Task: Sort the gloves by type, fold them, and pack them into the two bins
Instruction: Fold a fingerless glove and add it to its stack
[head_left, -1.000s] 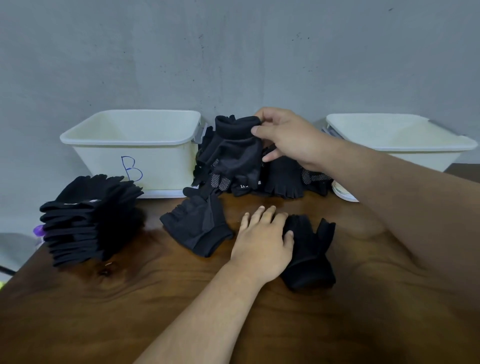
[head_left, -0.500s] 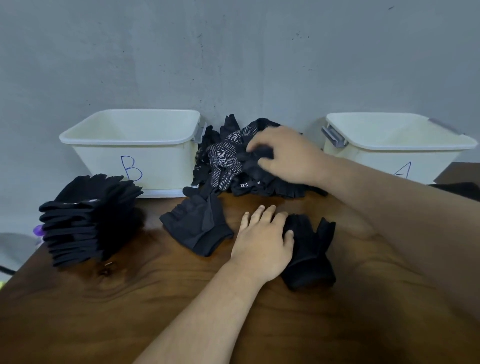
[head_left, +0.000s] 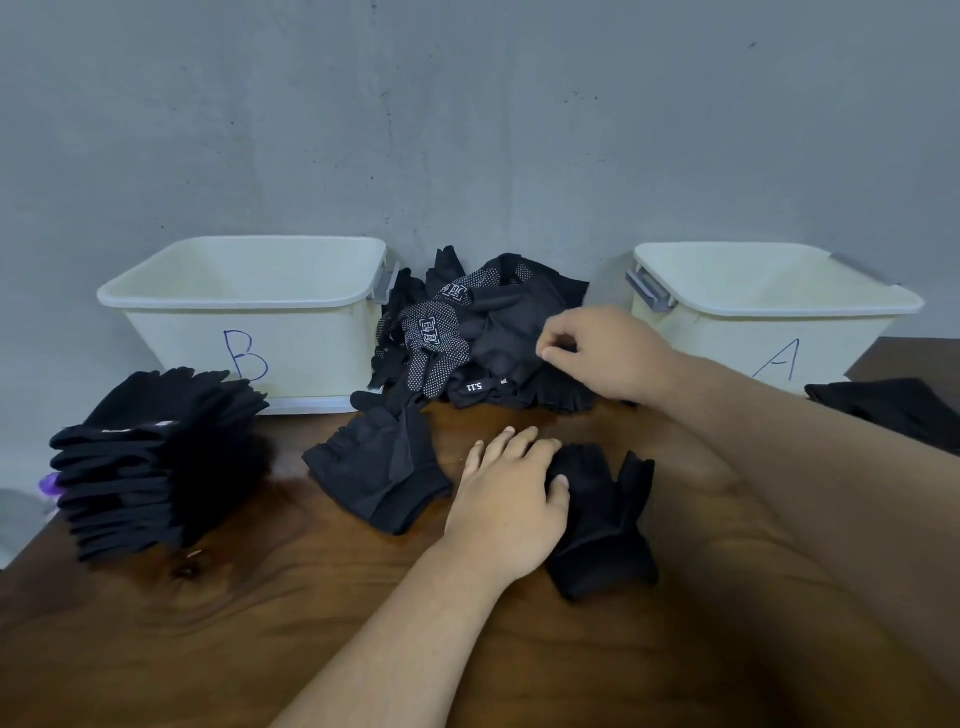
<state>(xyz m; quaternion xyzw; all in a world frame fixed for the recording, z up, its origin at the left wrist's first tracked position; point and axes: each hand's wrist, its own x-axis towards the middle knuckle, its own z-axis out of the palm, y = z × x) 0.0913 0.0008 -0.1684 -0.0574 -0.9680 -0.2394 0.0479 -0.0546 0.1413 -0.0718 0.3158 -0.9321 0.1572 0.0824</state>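
Gloves (head_left: 379, 467): two loose, one pile (head_left: 493, 338), one stack (head_left: 156, 467); two bins (head_left: 249, 332).

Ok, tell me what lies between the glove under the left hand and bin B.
A second glove lies between the pressed glove and bin B; lifted over it, nothing visible blocks the way.

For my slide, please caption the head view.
Left hand rests on a black glove; right hand pinches the glove pile between bin B and bin A.

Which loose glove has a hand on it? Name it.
The glove right of centre, under the left hand; the other loose glove, nearer bin B, lies untouched.
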